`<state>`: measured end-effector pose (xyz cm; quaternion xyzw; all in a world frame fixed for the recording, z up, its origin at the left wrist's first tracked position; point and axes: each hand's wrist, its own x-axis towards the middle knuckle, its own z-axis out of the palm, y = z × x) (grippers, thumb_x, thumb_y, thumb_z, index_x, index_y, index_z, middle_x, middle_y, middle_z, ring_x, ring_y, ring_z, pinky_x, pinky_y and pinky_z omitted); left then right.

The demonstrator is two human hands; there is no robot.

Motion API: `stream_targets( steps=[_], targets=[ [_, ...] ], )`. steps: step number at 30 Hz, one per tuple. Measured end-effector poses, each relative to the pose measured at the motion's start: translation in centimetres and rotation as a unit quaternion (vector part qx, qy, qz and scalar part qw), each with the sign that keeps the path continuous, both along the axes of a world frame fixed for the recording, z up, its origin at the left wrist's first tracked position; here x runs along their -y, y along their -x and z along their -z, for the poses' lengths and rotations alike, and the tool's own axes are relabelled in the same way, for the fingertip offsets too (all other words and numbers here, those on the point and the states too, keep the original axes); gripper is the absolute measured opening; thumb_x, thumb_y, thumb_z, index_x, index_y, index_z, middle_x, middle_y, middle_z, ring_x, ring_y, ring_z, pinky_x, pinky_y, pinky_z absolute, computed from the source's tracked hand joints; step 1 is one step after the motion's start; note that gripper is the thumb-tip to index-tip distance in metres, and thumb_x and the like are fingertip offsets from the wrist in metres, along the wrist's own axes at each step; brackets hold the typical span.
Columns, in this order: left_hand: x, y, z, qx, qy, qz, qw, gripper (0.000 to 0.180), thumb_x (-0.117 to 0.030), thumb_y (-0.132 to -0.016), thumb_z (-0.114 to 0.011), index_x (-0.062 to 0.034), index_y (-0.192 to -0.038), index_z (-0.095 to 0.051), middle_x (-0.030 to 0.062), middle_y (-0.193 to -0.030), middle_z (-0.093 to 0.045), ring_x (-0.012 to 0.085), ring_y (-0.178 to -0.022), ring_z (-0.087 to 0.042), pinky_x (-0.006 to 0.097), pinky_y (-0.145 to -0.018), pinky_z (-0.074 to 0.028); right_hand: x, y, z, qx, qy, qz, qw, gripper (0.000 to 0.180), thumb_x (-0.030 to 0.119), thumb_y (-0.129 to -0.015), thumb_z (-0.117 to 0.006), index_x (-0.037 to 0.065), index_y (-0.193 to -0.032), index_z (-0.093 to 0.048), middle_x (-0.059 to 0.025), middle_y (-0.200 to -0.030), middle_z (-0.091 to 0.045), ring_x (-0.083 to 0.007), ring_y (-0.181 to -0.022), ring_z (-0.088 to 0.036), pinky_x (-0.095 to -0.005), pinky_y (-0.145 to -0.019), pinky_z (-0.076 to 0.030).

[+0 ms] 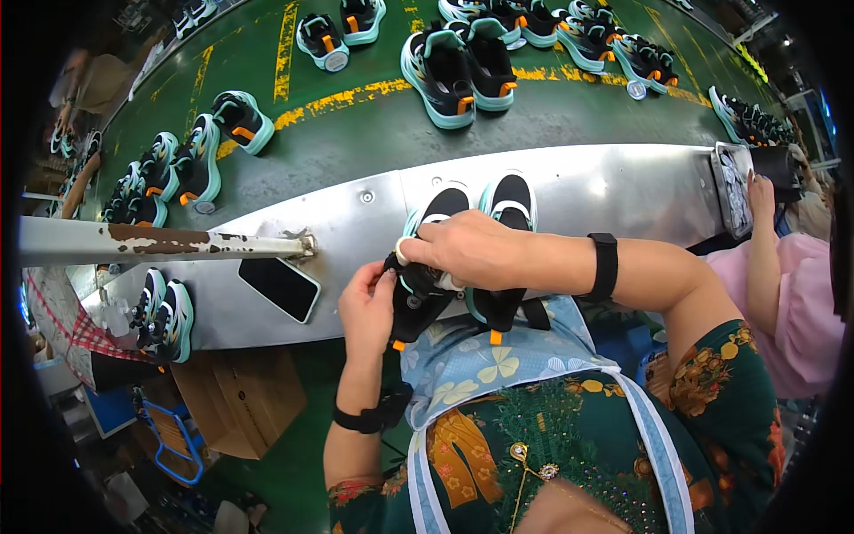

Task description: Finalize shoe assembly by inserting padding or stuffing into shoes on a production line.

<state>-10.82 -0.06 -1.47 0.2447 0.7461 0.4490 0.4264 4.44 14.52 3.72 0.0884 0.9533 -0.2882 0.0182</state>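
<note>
Watching from here, I see a person with two bare hands busy on one shoe. The held shoe [414, 311] is black and mint, and sits at the near edge of the metal table [347, 233], by the person's tummy. The left hand [366, 307] has its thumb and fingers pinched close on the shoe's edge. The right hand [467, 249] bends its fingers over the shoe's top, with two white finger caps [403, 252]. I can't tell if those fingers grip anything.

The other shoe [511, 191] stands just beside it. Each of the two has one orange tab [495, 338] at the back.

I can't read any words. At least three round tags [335, 61] are on shoes across the green top [342, 142], too small to read. One brown box [236, 400] has a tiny dark mark.

I count one black phone [280, 289], one pole [169, 242], one tray [732, 189], two black wristbands [603, 267] and two more shoes [173, 320] on the table's left. The far shoes [592, 40] are too crowded to count.
</note>
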Motion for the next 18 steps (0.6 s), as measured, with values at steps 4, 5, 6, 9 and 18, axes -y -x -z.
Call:
stream_targets(
  steps=[4,5,6,9,18],
  targets=[
    [1.6,-1.1,0.0,-0.038,-0.089,0.003,0.995,0.014,-0.01,-0.09,-0.062,0.0009,-0.098,-0.062,0.0049,-0.092,-0.062,0.012,-0.078,-0.057,0.025,-0.069,-0.047,-0.3,-1.4,0.5,-0.067,-0.037,0.025,0.997,0.05,0.002,-0.063,-0.073,0.005,-0.106,-0.048,-0.0134,-0.087,-0.058,-0.0356,-0.077,-0.064,-0.0431,-0.063,-0.05],
    [1.8,-2.3,-1.6,-0.085,-0.078,0.027,0.993,0.012,-0.011,-0.089,-0.064,-0.0006,-0.095,-0.061,0.0047,-0.09,-0.057,0.0128,-0.079,-0.056,0.025,-0.072,-0.047,-0.5,-2.0,0.1,-0.036,-0.014,0.037,0.999,0.05,0.003,-0.063,-0.073,0.005,-0.106,-0.049,-0.013,-0.087,-0.058,-0.0348,-0.077,-0.064,-0.043,-0.063,-0.05],
    [2.0,-3.5,-2.7,-0.129,-0.063,0.062,0.988,0.012,-0.008,-0.087,-0.063,-0.0002,-0.095,-0.06,0.0099,-0.095,-0.054,0.0188,-0.087,-0.055,0.029,-0.077,-0.046,-0.5,-2.4,0.0,-0.006,0.01,0.048,0.999,0.049,0.003,-0.063,-0.073,0.005,-0.106,-0.049,-0.0127,-0.086,-0.057,-0.034,-0.077,-0.064,-0.043,-0.062,-0.05],
    [2.3,-5.7,-0.2,-0.343,-0.156,0.124,0.918,0.012,-0.002,-0.084,-0.058,0.0025,-0.095,-0.059,0.0179,-0.107,-0.046,0.0323,-0.096,-0.049,0.039,-0.084,-0.043,0.2,-1.9,1.2,-0.066,-0.068,0.044,0.995,0.047,0.006,-0.064,-0.073,0.006,-0.105,-0.05,-0.0119,-0.086,-0.057,-0.0323,-0.075,-0.065,-0.0425,-0.063,-0.05],
    [1.5,-5.8,-0.7,-0.311,-0.143,0.07,0.937,0.017,-0.001,-0.087,-0.053,0.0011,-0.1,-0.064,0.0136,-0.103,-0.05,0.0258,-0.092,-0.053,0.034,-0.078,-0.045,-1.1,-2.9,1.2,0.005,0.026,0.043,0.999,0.056,0.011,-0.068,-0.076,0.012,-0.119,-0.053,-0.0143,-0.097,-0.055,-0.0355,-0.093,-0.061,-0.0428,-0.075,-0.05]
  ],
)
